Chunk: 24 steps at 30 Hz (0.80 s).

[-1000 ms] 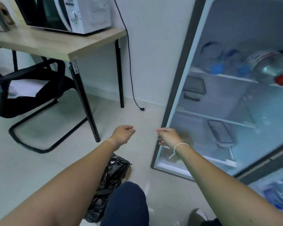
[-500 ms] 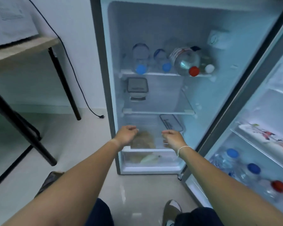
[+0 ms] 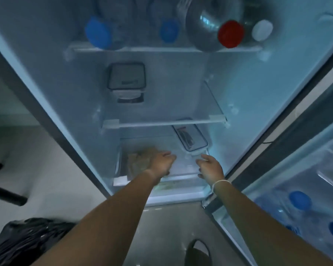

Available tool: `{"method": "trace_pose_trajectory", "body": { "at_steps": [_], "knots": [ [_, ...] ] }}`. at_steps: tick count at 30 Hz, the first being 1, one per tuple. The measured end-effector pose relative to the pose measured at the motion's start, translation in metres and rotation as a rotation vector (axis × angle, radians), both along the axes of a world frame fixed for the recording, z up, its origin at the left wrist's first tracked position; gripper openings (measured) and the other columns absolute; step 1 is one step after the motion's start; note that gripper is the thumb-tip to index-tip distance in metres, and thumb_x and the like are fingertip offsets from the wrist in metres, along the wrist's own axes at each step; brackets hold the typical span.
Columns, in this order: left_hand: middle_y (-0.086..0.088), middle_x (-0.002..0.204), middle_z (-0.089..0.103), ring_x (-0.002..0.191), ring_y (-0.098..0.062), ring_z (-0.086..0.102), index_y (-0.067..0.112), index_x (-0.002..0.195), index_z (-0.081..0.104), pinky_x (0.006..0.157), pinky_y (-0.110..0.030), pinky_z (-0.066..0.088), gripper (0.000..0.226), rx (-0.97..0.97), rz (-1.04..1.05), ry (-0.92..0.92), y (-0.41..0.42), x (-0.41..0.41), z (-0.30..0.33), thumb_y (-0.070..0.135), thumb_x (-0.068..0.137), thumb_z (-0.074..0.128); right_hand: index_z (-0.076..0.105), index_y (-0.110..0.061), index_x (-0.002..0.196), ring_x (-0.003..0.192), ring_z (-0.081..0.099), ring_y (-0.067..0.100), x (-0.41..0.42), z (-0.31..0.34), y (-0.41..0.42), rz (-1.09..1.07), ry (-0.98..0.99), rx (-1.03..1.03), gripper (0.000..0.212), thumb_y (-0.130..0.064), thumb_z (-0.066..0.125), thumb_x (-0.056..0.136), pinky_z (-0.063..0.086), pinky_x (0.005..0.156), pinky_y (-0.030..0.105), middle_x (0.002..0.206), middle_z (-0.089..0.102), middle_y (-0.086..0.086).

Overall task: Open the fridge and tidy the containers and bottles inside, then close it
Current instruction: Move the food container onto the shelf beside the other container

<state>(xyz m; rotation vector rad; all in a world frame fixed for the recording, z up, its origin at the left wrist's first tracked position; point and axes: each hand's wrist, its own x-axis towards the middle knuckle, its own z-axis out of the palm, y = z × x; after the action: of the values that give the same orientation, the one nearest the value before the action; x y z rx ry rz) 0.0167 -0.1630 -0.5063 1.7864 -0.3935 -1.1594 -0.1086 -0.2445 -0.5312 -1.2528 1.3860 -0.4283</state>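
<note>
Fridge (image 3: 248,96) is open, door (image 3: 304,169) swung out to the right. Both arms reach into the bottom section.

Left hand (image 3: 161,163) is over the clear cover above the lowest drawer, fingers curled loosely inward, holding nothing that I can see. It sits just in front of a brownish bag (image 3: 140,158) under the clear panel.

Right hand (image 3: 211,167) is near the front right of the same level, fingers slightly spread and empty — fingertips just short of the latch tab of the long clear container (image 3: 190,138). Whether they touch it I can't tell, the frame is blurred. That container lies at an angle on the lowest shelf, partly under the middle shelf (image 3: 161,122). White band on the right wrist.

Second container, squarish with a dark-rimmed lid (image 3: 126,76), sits at the back left on the middle shelf.

Top shelf: bottles lying on their sides, caps facing out — blue cap (image 3: 98,33), blue cap (image 3: 169,31), a large bottle with a red cap (image 3: 231,34), a white cap (image 3: 261,30) at far right.

Door rack holds more blue-capped bottles (image 3: 300,200). Black bin bag (image 3: 27,240) on the floor at lower left.
</note>
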Motion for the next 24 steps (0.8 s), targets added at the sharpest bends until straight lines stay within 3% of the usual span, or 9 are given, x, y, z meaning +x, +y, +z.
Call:
{"method": "trace_pose_trajectory", "body": {
  "at_steps": [2,4,7,13,16,20,24],
  "knots": [
    [-0.013,0.133,0.052,0.116,-0.032,0.054,0.011,0.136,0.046,0.074,-0.030,0.045,0.045,0.024,0.000,0.016,-0.021,0.003,-0.013,0.023,0.093,0.054,0.046,-0.015,0.135,0.112,0.055,0.028,0.004,-0.013,-0.021,-0.006,0.011,-0.006,0.049,-0.023,0.057,0.088,0.043,0.106,0.046,0.121,0.056,0.011],
    [-0.012,0.140,0.048,0.121,-0.033,0.052,0.011,0.137,0.044,0.079,-0.031,0.047,0.049,0.026,0.015,0.035,-0.042,0.004,-0.026,0.025,0.092,0.055,0.039,-0.017,0.139,0.126,0.048,0.030,0.009,-0.025,-0.042,-0.027,-0.001,-0.003,0.055,-0.024,0.058,0.088,0.040,0.108,0.046,0.141,0.046,0.010],
    [-0.013,0.141,0.047,0.120,-0.035,0.053,0.011,0.139,0.041,0.077,-0.031,0.049,0.053,0.046,0.045,0.047,-0.067,0.005,-0.041,0.026,0.090,0.057,0.028,-0.018,0.146,0.136,0.038,0.030,0.014,-0.038,-0.062,-0.026,-0.018,-0.005,0.065,-0.027,0.057,0.088,0.036,0.111,0.047,0.153,0.031,0.008],
    [-0.011,0.145,0.041,0.122,-0.031,0.050,0.015,0.147,0.025,0.085,-0.033,0.049,0.068,0.055,0.092,0.103,-0.099,0.009,-0.058,0.025,0.089,0.058,0.018,-0.019,0.149,0.141,0.029,0.028,0.030,-0.051,-0.091,-0.017,-0.015,-0.012,0.073,-0.028,0.057,0.088,0.033,0.114,0.046,0.158,0.021,0.004],
    [-0.013,0.147,0.039,0.113,-0.029,0.049,0.017,0.150,0.016,0.086,-0.033,0.048,0.073,0.058,0.106,0.120,-0.109,0.011,-0.065,0.020,0.090,0.058,0.020,-0.016,0.149,0.142,0.029,0.027,0.035,-0.056,-0.101,-0.001,0.019,-0.053,0.069,-0.026,0.054,0.089,0.029,0.116,0.043,0.158,0.021,0.005],
    [-0.009,0.155,0.028,0.131,-0.031,0.042,0.021,0.151,0.008,0.096,-0.038,0.049,0.079,0.070,0.111,0.164,-0.118,0.011,-0.075,0.024,0.090,0.058,0.022,-0.010,0.148,0.145,0.023,0.023,0.039,-0.060,-0.109,0.048,0.101,-0.099,0.065,-0.023,0.051,0.092,0.021,0.118,0.034,0.158,0.020,0.007],
    [-0.004,0.158,0.023,0.134,-0.029,0.039,0.021,0.151,0.008,0.096,-0.036,0.047,0.078,0.060,0.150,0.168,-0.123,0.013,-0.078,0.028,0.090,0.057,0.032,-0.007,0.144,0.135,0.040,0.026,0.041,-0.066,-0.109,0.008,0.076,-0.090,0.062,-0.022,0.058,0.089,0.032,0.109,0.031,0.148,0.037,0.015]
  ]
}}
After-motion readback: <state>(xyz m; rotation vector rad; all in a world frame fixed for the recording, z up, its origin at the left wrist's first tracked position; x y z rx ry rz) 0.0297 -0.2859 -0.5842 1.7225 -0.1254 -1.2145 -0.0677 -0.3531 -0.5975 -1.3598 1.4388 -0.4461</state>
